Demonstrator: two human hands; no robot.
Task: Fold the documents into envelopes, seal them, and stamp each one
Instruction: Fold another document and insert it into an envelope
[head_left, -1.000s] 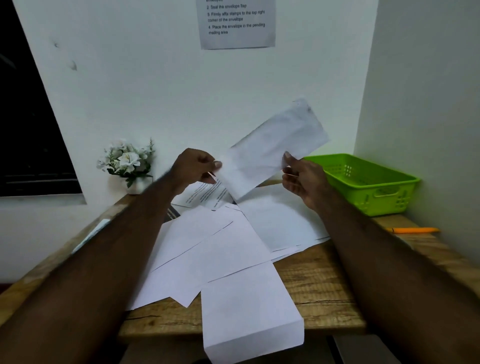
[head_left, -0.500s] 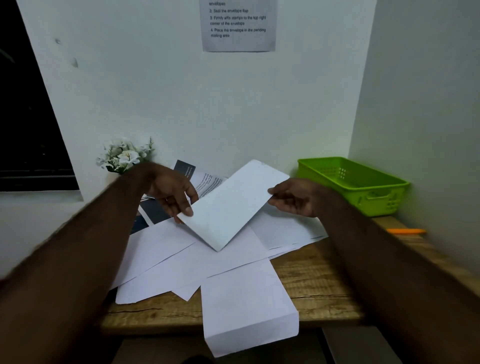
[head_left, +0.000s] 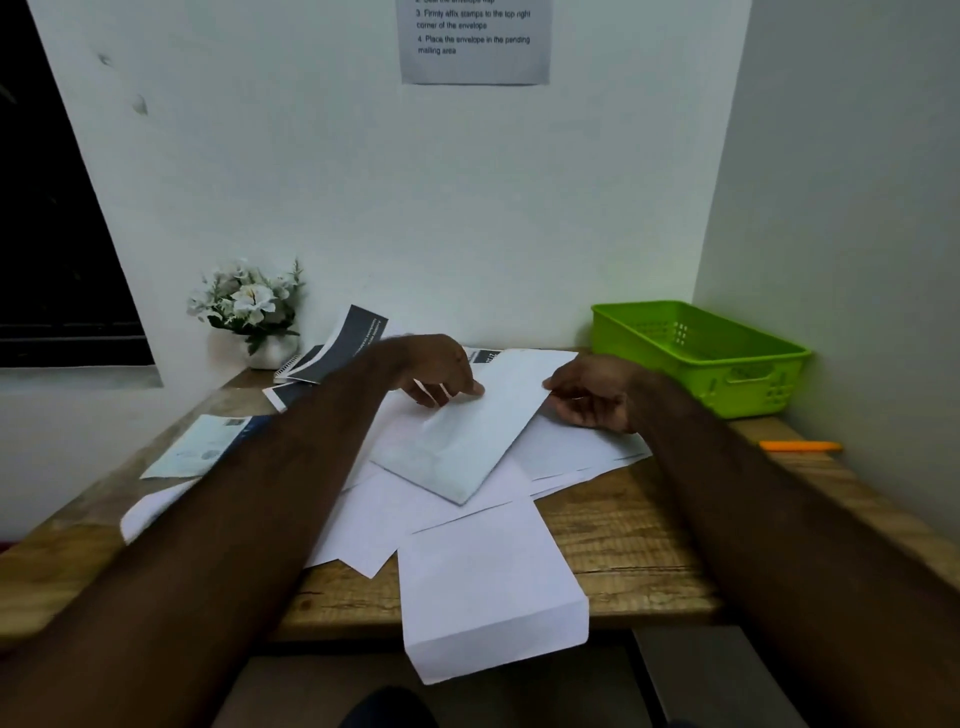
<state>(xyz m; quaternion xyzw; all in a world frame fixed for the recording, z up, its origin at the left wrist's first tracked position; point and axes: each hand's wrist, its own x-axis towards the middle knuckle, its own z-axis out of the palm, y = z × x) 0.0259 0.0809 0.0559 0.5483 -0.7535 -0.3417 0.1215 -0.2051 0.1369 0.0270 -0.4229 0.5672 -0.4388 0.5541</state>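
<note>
Envelope (head_left: 467, 441) and loose papers share your wooden counter (head_left: 623, 545), which meets a pale wall corner. White sheets (head_left: 363, 525) overlap across the counter's middle, and one folded sheet (head_left: 488, 587) hangs over the near edge. A green plastic basket (head_left: 753, 379) stands at the far right. The long white envelope lies slanted on top of the sheets, in the middle, between your hands. Your right hand (head_left: 592, 395) pinches its far right edge with curled fingers. Your left hand (head_left: 441, 374) has fingers bent down onto its far left edge; it is blurred, so you cannot tell whether it grips or only presses. Printed pages with dark bands (head_left: 348, 343) lean at the back, beside a small pot of white flowers (head_left: 249, 306). An orange pen (head_left: 800, 446) lies at the right, near the basket.
</note>
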